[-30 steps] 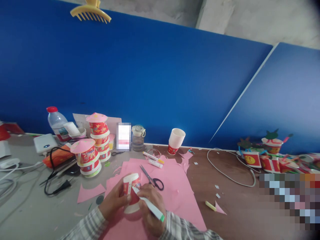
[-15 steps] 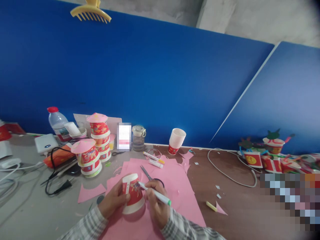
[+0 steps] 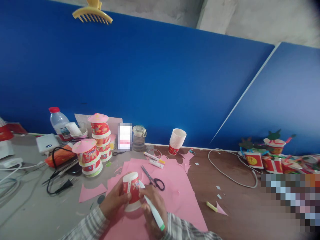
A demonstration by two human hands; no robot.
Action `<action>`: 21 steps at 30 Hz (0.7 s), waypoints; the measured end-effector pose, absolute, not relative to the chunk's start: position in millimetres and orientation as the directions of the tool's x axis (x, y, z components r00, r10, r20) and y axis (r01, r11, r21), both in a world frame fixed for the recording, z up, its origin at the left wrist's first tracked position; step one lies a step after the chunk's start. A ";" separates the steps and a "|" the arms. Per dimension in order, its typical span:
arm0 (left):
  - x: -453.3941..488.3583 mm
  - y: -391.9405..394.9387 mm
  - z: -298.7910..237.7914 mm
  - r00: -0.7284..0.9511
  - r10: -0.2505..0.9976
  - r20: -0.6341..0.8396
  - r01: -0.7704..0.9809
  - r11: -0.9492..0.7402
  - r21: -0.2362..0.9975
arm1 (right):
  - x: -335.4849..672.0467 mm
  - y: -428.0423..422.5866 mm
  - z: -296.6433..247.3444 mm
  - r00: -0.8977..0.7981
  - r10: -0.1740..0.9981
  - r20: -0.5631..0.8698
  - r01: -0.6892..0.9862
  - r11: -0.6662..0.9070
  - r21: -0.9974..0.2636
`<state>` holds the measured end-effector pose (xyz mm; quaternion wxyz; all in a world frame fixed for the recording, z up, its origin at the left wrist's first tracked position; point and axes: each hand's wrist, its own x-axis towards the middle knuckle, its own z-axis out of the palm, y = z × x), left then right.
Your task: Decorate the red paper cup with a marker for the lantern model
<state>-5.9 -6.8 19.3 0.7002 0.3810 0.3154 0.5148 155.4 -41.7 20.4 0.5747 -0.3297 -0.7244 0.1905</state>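
Note:
An upside-down red and white paper cup (image 3: 131,190) stands on the pink paper sheet (image 3: 180,196) near the table's front edge. My left hand (image 3: 113,200) is wrapped round the cup's left side. My right hand (image 3: 153,205) grips a white marker with a green end (image 3: 153,210), its tip touching the cup's right side. Black-handled scissors (image 3: 153,179) lie on the pink sheet just behind my right hand.
Two stacks of decorated cups with pink cone lids (image 3: 87,156) stand at the left, beside a water bottle (image 3: 58,122), a black power cord (image 3: 57,173) and a glass jar (image 3: 138,137). Stacked white cups (image 3: 177,140), two markers (image 3: 153,160), a white cable (image 3: 232,173) and more decorated cups (image 3: 265,155) sit further right.
The cup went from tilted back to upright in my left hand. My right hand swung the marker so its green end points down toward me again.

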 end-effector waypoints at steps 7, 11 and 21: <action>-9.7 -5.1 16.6 0.299 0.954 -0.011 -0.381 0.130 0.916 | 157.1 -43.7 17.6 -0.164 0.663 0.730 0.307 0.738 -0.601; -9.8 -4.7 17.4 0.267 0.963 0.033 -0.281 0.045 0.959 | 156.7 -45.2 18.3 -0.174 0.650 0.740 0.321 0.748 -0.581; -9.7 0.1 15.0 0.221 0.974 0.050 -0.279 0.014 0.960 | 153.3 -49.7 17.5 -0.135 0.587 0.798 0.447 0.755 -0.479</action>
